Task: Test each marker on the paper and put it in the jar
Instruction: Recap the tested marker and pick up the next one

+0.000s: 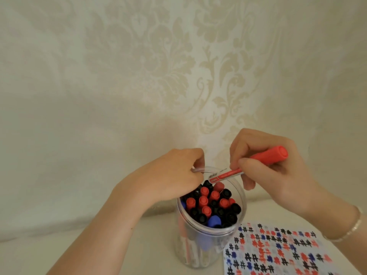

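A clear plastic jar (241,201) stands in the lower middle, packed with several upright markers with red, black and blue caps (213,205). My left hand (174,175) grips the jar's far left rim with curled fingers. My right hand (272,171) pinches a capped red marker (264,157) just above the jar's far right rim. The marker lies almost level, its red cap pointing right and its labelled end over the jar's opening. The paper (278,253), covered with red, blue and black hash marks, lies to the right of the jar.
The jar and paper rest on a pale table (99,245). A cream curtain with a floral pattern (178,66) hangs close behind. A beaded bracelet (351,227) circles my right wrist.
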`<state>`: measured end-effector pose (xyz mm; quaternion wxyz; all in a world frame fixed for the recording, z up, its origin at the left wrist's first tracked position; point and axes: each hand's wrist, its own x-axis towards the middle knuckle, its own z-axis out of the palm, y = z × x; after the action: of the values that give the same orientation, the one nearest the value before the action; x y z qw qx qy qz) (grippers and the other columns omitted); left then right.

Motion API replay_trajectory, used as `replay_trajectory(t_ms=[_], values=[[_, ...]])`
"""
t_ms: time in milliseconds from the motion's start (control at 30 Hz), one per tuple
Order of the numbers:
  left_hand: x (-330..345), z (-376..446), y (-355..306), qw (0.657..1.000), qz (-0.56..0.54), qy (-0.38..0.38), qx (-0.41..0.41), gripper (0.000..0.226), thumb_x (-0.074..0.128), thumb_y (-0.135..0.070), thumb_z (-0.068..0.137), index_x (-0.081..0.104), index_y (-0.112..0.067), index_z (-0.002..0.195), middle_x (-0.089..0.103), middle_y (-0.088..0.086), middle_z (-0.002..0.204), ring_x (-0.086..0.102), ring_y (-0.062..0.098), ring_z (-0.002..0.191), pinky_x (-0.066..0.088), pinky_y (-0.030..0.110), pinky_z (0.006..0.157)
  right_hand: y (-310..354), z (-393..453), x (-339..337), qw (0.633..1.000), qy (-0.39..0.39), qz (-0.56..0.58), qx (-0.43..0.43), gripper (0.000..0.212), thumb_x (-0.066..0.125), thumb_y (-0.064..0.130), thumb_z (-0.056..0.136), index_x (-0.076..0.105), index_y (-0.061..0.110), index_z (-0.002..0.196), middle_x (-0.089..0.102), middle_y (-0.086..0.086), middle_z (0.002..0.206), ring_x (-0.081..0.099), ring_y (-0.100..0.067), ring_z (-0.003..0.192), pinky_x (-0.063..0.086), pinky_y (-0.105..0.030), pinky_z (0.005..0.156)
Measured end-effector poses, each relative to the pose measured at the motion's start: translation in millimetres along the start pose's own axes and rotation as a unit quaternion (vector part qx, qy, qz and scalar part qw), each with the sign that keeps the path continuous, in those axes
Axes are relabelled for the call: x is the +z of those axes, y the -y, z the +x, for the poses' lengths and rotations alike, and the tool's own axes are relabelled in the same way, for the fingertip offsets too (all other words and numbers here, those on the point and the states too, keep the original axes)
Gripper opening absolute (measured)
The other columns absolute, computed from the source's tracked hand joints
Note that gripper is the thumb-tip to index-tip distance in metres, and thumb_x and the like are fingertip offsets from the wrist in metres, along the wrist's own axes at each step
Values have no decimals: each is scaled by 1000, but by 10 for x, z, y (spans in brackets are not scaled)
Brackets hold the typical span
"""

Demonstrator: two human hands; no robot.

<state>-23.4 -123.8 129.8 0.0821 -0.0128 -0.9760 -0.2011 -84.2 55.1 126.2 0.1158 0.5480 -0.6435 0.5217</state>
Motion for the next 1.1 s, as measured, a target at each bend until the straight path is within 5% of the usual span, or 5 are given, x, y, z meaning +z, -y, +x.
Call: replay_trajectory(t_ms=[167,367,667,1100], values=[[96,-79,-54,999,-14,-33,33,10,51,-22,89,49,-31,84,68,-3,80,61,15,68,51,34,63,47,-195,1,994,-6,-86,-71,19,46,12,70,54,8,54,54,-5,63,51,-19,56,34,-17,51],[231,-111,-149,988,53,-128,74,19,43,-17,91,48,-30,104,57,0,69,57,22,64,48,34,58,7,-291,-38,985,-21,-141,-100,19,47,9,73,56,4,57,53,-5,67,51,-22,59,37,-28,52],[168,7,-156,999,-13,17,36,37,48,-10,88,58,-36,111,65,-9,111,61,10,98,53,31,84,-27,-401,-49,981,-10,-153,-116,19,49,7,77,61,2,64,55,-4,73,54,-20,62,40,-28,54],[163,172,-248,995,39,87,-13,20,47,-9,85,51,-27,95,58,-2,92,56,16,83,43,26,63,6,-260,8,986,19,-145,-85,22,46,12,79,55,5,60,47,-3,63,44,-15,55,33,-22,50]])
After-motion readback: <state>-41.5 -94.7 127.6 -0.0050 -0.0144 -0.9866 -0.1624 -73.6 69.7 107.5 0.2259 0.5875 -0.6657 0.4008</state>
